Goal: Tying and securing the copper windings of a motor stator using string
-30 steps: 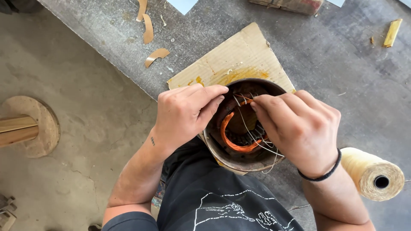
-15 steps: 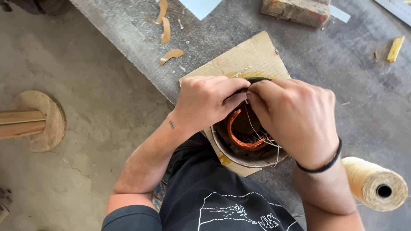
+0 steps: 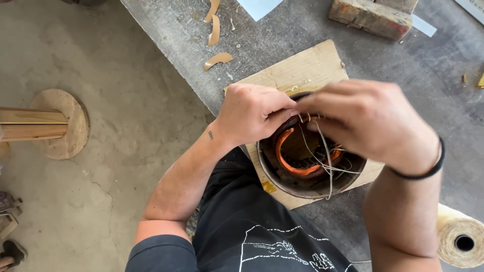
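Two of our hands meet over the round metal stator [image 3: 307, 184] on the cardboard [image 3: 297, 70] at the counter's [image 3: 282, 35] edge, left hand [image 3: 254, 113] and right hand [image 3: 365, 123] both pinching thin pale string [image 3: 326, 156], limp and light, best gripped near the stiff copper winding [image 3: 292, 161].

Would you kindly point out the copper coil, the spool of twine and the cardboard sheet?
copper coil [image 3: 283, 157], head view, its bare left curve.
spool of twine [image 3: 446, 236], head view, its wound side.
cardboard sheet [image 3: 302, 68], head view, its bare upper part.
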